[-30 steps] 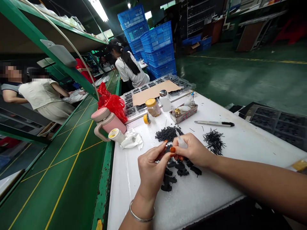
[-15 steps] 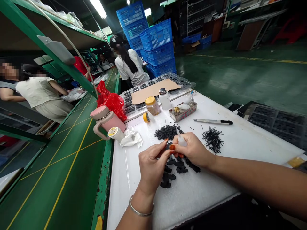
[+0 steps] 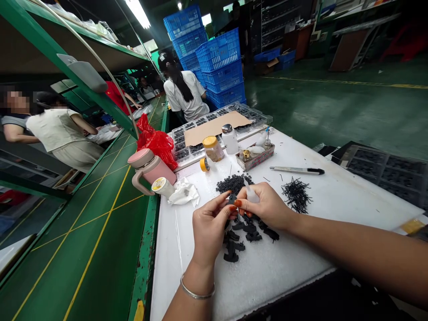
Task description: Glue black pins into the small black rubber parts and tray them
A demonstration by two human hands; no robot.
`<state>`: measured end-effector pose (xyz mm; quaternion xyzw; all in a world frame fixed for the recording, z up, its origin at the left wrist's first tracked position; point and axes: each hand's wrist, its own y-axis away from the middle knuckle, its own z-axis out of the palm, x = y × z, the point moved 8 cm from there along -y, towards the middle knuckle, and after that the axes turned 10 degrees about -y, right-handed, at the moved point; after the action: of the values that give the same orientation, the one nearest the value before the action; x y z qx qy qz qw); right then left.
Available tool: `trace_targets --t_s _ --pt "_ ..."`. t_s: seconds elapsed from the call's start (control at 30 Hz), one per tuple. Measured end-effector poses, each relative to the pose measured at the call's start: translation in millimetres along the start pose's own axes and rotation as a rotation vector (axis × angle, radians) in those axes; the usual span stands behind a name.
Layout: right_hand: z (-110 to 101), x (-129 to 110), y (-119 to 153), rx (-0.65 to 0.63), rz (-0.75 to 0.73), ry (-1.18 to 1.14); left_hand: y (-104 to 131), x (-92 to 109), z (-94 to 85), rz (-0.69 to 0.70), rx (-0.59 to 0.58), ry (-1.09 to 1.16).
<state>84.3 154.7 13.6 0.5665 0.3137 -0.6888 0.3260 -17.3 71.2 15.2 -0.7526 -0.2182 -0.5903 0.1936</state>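
Black part (image 3: pixel 232 198) sits in LH (image 3: pixel 210 223) fingertips, pinched btwn thumb & fingers; mostly hidden, orientation unclear. RH (image 3: pixel 272 206) grips white nozzle btl (image 3: pixel 252 195), nozzle up; can't tell if RH fingertips also hold the part. Vs half a sec ago: LH thumb shifts slightly left, more of part shows. Part not set down, so handling looks ongoing. Ring pile (image 3: pixel 230 182) just beyond grip, pins (image 3: pixel 296 196) to R, moulded pcs (image 3: pixel 250 231) on near side/partly under hands. Fingers block view; pcs crowd set-down spot.
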Motion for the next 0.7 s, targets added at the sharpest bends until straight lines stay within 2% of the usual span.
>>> trace_targets --t_s 0.5,0.7 --pt "0.8 -8.8 3.7 0.011 -0.088 0.101 2.0 0.5 1.1 0.011 -0.011 0.082" --pt "2.1 -7.9 3.7 -0.001 -0.07 0.078 1.9 -1.7 -1.2 0.018 0.015 0.07"
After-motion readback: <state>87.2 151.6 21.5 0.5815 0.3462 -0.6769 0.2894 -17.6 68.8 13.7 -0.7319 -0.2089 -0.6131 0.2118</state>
